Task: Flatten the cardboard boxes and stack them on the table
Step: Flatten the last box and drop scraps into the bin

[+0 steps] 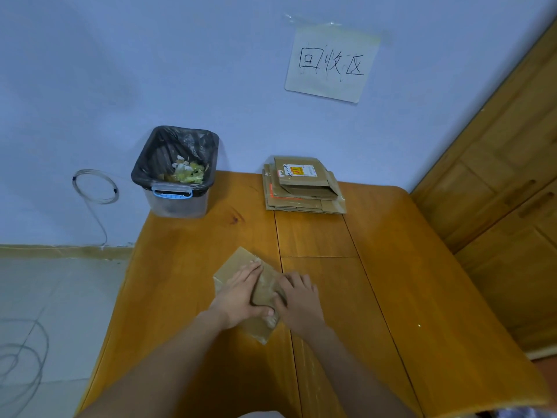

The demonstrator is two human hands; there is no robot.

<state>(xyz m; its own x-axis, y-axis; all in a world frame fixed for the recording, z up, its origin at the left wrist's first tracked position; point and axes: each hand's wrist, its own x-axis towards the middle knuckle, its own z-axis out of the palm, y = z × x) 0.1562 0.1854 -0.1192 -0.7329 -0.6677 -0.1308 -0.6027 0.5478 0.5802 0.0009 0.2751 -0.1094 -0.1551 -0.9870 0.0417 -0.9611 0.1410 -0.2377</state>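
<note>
A small brown cardboard box (241, 262) lies flat on the wooden table (391, 267), near its middle. My left hand (241, 292) presses down on the cardboard with straight fingers, thumb stretched toward the right. My right hand (298, 300) rests on the cardboard's right edge, fingers spread flat. Both hands hide most of the piece. A stack of flattened cardboard boxes (304, 188) lies at the far side of the table by the wall, the top one bearing a shipping label.
A clear bin (176, 173) lined with a black bag, holding scraps, stands at the table's far left corner. A paper sign (331, 63) is taped to the blue wall. Wooden cabinet doors (506, 176) rise on the right. Wire coils (95, 187) hang left; tiled floor lies below.
</note>
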